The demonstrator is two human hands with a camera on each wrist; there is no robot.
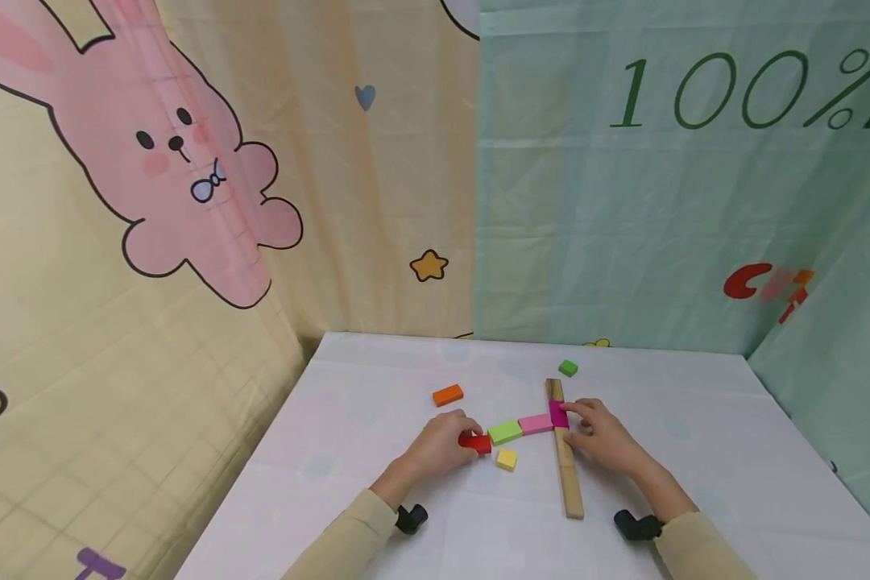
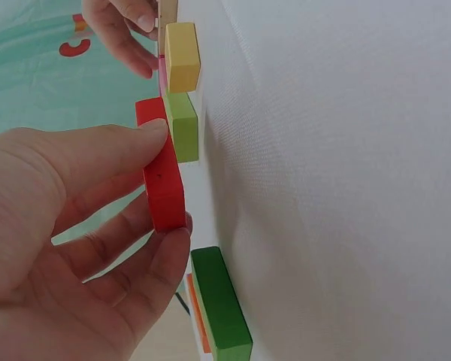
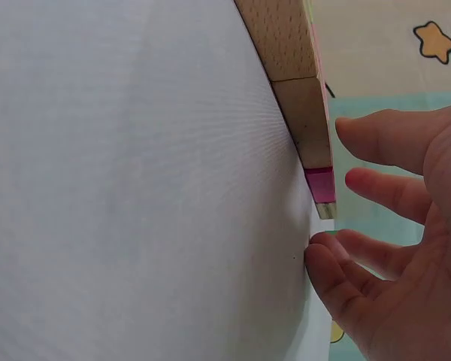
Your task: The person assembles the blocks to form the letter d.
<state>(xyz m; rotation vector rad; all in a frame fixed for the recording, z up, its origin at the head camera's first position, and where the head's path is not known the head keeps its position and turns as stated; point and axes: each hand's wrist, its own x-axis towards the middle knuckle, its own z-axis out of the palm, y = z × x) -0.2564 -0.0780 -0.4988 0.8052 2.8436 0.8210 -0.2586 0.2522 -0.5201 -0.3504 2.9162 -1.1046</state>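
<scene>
Thumb and fingers of my left hand pinch a red block, held near the left end of a light green block. A pink block joins that block to a magenta one. The magenta block lies in line with plain wooden blocks, forming a long strip. Just right of the magenta block is my right hand, its fingers loosely spread. Contact between the right fingertips and the strip is hard to tell. Close to the row sits a yellow block.
Beyond the left hand lies an orange block. A small green block sits past the strip's far end. The left wrist view also shows a dark green block, mostly hidden in the head view. Printed curtains surround the white table.
</scene>
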